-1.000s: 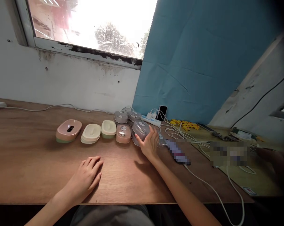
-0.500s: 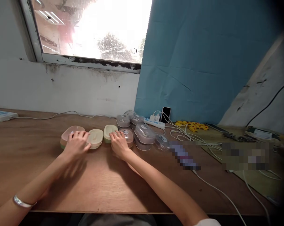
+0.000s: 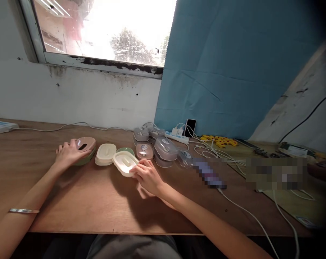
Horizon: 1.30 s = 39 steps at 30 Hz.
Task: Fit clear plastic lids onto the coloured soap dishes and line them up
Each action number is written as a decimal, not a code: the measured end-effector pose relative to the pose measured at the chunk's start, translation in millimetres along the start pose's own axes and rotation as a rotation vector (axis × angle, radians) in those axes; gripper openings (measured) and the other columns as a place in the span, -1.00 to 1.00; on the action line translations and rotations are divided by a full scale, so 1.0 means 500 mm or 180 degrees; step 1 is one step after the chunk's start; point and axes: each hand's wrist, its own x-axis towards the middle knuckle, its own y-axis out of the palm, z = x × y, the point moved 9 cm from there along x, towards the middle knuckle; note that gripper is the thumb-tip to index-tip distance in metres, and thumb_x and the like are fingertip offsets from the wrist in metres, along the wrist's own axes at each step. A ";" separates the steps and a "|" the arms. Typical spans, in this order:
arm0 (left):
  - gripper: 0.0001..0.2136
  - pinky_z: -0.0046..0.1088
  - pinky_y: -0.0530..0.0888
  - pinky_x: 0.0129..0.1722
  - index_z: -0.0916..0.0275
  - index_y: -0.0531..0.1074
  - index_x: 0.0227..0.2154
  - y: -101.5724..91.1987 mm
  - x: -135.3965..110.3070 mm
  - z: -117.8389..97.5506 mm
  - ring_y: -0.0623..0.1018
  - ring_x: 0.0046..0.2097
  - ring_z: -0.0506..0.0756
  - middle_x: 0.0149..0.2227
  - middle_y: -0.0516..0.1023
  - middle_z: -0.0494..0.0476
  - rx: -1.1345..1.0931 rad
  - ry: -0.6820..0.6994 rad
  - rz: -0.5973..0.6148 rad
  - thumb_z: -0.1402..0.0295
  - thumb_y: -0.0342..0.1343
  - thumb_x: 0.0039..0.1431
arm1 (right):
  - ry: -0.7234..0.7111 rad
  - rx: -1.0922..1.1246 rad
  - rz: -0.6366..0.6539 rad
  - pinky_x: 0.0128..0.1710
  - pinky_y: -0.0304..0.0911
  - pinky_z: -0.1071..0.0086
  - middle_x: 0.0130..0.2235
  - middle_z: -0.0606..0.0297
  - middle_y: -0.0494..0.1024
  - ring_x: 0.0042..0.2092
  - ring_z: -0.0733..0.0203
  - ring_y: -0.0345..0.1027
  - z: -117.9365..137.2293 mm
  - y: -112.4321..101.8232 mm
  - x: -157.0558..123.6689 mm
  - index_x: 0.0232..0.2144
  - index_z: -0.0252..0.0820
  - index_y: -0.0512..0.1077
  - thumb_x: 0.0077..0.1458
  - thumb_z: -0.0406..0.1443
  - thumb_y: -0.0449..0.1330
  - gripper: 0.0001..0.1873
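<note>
Over the wooden table (image 3: 98, 208), our right hand (image 3: 148, 176) pinches a tilted cream lid (image 3: 123, 163) by its right edge, partly hiding the green box (image 3: 127, 150) behind it. Our left hand (image 3: 68, 154), well apart, curves round the left end of a pink box (image 3: 89, 144); we cannot tell whether it grips. At right, pixelation masks an object (image 3: 208, 175) we cannot identify. Beyond rise the white wall (image 3: 98, 93), blue cloth (image 3: 219, 61) and glaring window (image 3: 106, 28).

The right hand (image 3: 150, 176) now holds the cream lid (image 3: 122, 160) up off the green box (image 3: 126, 150); the left hand (image 3: 66, 154) now wraps the pink tissue box's (image 3: 89, 143) left side.
</note>
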 end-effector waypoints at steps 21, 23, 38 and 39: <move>-0.27 -0.09 0.15 0.22 0.05 0.15 0.17 0.138 -0.222 -0.330 0.16 0.26 0.29 0.27 0.16 0.10 -0.1684 0.2347 0.2025 0.56 0.10 -0.15 | 0.0652 0.2719 0.0534 0.28 -0.06 0.09 0.31 0.19 0.01 0.32 0.05 -0.10 -0.020 -0.062 -0.166 0.29 0.02 -0.10 0.03 -0.22 0.31 -0.10; -0.29 -0.12 0.14 0.24 0.04 0.20 0.15 0.139 -0.221 -0.327 0.12 0.28 0.28 0.29 0.12 0.08 -0.1678 0.2453 0.2067 0.58 0.11 -0.15 | 0.0495 0.2450 0.0589 0.26 -0.03 0.09 0.31 0.16 0.01 0.31 0.01 -0.10 -0.005 -0.052 -0.138 0.29 0.00 -0.10 -0.01 -0.17 0.35 -0.04; -0.22 -0.11 0.12 0.26 0.03 -0.04 0.28 0.175 -0.210 -0.261 0.06 0.32 0.28 0.36 -0.08 0.11 -0.1432 0.2307 0.1959 0.41 0.18 0.02 | 0.0542 0.1769 0.1031 0.14 0.13 0.07 0.21 0.08 0.21 0.20 -0.04 0.11 0.016 -0.013 -0.069 0.26 -0.08 0.02 -0.02 -0.12 0.33 -0.11; -0.23 -0.12 0.13 0.26 0.03 -0.04 0.28 0.177 -0.212 -0.262 0.08 0.31 0.28 0.36 -0.08 0.11 -0.1404 0.2333 0.1902 0.38 0.19 0.04 | 0.0553 0.1832 0.1015 0.16 0.12 0.08 0.23 0.10 0.18 0.22 -0.03 0.09 0.016 -0.011 -0.075 0.27 -0.06 0.01 0.00 -0.11 0.32 -0.12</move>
